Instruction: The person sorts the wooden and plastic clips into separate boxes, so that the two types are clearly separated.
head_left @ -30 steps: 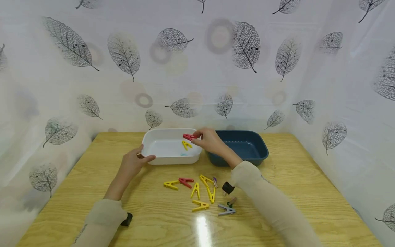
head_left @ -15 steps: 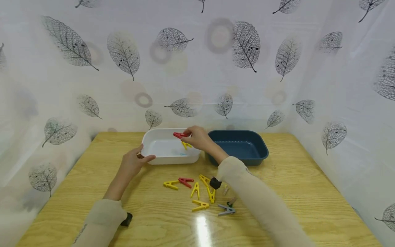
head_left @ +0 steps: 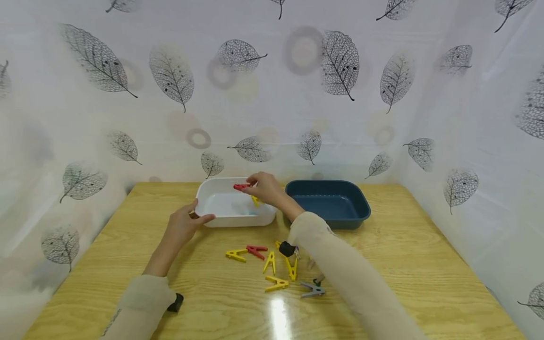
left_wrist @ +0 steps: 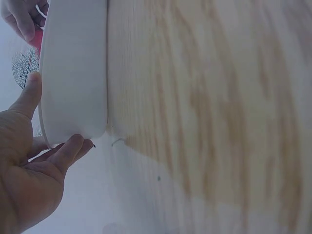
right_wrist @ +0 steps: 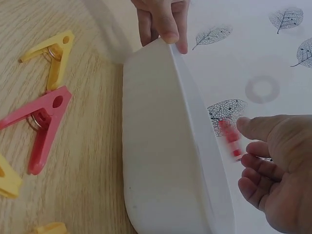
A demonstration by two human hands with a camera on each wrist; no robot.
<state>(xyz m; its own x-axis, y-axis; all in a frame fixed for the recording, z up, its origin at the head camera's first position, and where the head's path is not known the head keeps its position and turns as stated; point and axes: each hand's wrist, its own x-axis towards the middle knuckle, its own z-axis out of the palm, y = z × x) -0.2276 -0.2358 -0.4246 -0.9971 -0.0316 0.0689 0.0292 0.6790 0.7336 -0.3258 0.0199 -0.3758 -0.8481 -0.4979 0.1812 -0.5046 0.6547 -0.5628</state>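
Note:
My left hand (head_left: 182, 224) grips the near left corner of a white basin (head_left: 238, 220), thumb along the rim and fingers under it in the left wrist view. My right hand (head_left: 267, 191) hangs over this basin. A red spring clamp (right_wrist: 229, 137) is right at its fingertips, blurred in the right wrist view, where the thumb stands apart from the curled fingers and the clamp lies just beyond their tips. Inside the basin, a yellow spring clamp (head_left: 255, 201) and a small teal piece (head_left: 252, 213) show, partly behind the right hand.
A dark blue basin (head_left: 363, 218) stands to the right of the white one. Several yellow clamps (head_left: 277, 283), a red clamp (head_left: 257, 251) and a grey clamp (head_left: 313, 289) lie on the wooden table (head_left: 204, 302). The right sleeve (head_left: 340, 264) covers small pieces. A leaf-print curtain (head_left: 272, 94) hangs behind.
My right hand has moved left over the white basin, carrying the red clamp with it. The thumb and fingers now stand apart at the clamp. My left hand stays on the corner.

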